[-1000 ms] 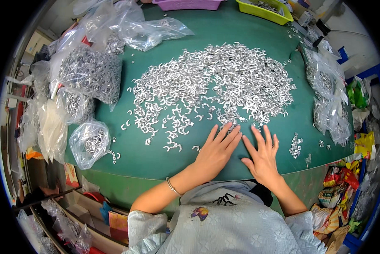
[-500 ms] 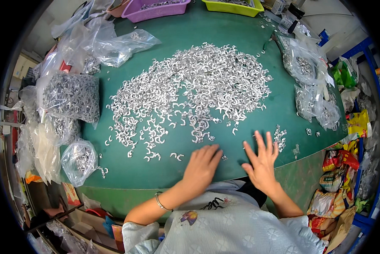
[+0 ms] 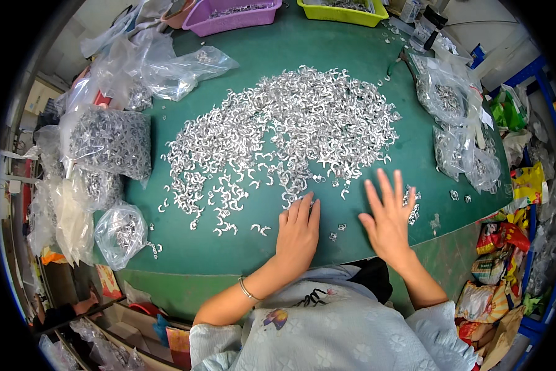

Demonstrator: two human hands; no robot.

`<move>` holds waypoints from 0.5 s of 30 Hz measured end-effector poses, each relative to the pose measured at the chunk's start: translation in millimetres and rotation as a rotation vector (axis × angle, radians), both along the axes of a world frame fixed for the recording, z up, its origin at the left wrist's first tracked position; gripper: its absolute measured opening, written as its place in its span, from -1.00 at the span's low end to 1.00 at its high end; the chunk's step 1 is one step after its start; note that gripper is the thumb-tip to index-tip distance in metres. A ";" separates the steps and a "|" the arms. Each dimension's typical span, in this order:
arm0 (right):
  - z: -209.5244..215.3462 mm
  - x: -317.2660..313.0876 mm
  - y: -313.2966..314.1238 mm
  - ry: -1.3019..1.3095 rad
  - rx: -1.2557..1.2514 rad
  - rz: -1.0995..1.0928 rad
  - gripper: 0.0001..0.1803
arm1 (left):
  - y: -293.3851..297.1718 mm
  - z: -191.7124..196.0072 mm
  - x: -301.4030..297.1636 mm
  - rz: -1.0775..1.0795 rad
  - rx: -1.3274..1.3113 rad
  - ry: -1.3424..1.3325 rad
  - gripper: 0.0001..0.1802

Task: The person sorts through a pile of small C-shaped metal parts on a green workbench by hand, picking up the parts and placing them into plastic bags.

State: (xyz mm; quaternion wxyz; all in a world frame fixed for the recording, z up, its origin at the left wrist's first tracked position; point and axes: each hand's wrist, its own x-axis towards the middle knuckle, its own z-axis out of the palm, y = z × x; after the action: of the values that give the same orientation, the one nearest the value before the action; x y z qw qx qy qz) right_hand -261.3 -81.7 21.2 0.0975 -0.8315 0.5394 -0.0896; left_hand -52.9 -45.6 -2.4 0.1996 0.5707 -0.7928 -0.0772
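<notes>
A wide heap of small silver C-shaped metal clips (image 3: 290,133) is spread over a green table (image 3: 185,244). My left hand (image 3: 297,235) lies flat, palm down, at the heap's near edge, fingers together, holding nothing. My right hand (image 3: 387,217) lies flat beside it with fingers spread, also holding nothing. A few loose clips (image 3: 336,230) sit between the two hands, and a small cluster of clips (image 3: 413,207) lies just right of my right hand. A thin bracelet (image 3: 247,289) is on my left wrist.
Clear plastic bags full of clips line the left side (image 3: 107,142) and the right side (image 3: 454,111). A purple tray (image 3: 231,13) and a yellow-green tray (image 3: 343,9) stand at the far edge. Snack wrappers and packets (image 3: 507,247) pile up at the right.
Both hands stay flat near the front edge; my left fingers have closed together and my right hand has slid a little rightward. The view has shifted, so the heap looks nearer and the trays show fully.
</notes>
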 end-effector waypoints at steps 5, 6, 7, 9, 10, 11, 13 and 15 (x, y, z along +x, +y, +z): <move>2.6 -2.3 1.4 -0.024 0.029 0.030 -0.41 | 13.3 0.0 -1.6 -0.085 0.049 0.124 -0.41; 1.6 2.0 -2.1 -0.039 0.023 0.047 -0.41 | 14.7 3.3 -5.6 -0.106 0.059 0.141 -0.40; 2.6 8.3 -10.6 -0.031 -0.032 0.051 -0.44 | 16.4 5.5 -6.7 -0.127 0.069 0.149 -0.40; -5.0 10.8 -23.7 -0.024 -0.059 0.086 -0.45 | 20.0 7.3 -6.9 -0.166 0.101 0.225 -0.40; -7.6 11.3 -27.9 -0.016 -0.076 0.106 -0.46 | 20.5 7.5 -6.4 -0.183 0.113 0.267 -0.40; -4.4 11.0 -26.5 0.000 -0.070 0.106 -0.48 | 20.8 8.0 -4.1 -0.191 0.113 0.303 -0.41; -2.7 3.6 -19.1 0.040 -0.060 0.044 -0.49 | 20.3 9.2 3.3 -0.143 0.105 0.306 -0.42; -2.3 0.9 -17.4 0.031 -0.071 0.009 -0.50 | 17.9 7.7 3.9 -0.117 0.096 0.310 -0.42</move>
State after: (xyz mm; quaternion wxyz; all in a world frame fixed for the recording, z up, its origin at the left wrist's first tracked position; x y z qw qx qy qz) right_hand -260.4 -99.1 19.0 0.0598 -0.8382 0.5336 -0.0955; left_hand -49.0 -27.7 5.2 0.2870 0.5136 -0.7799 -0.2135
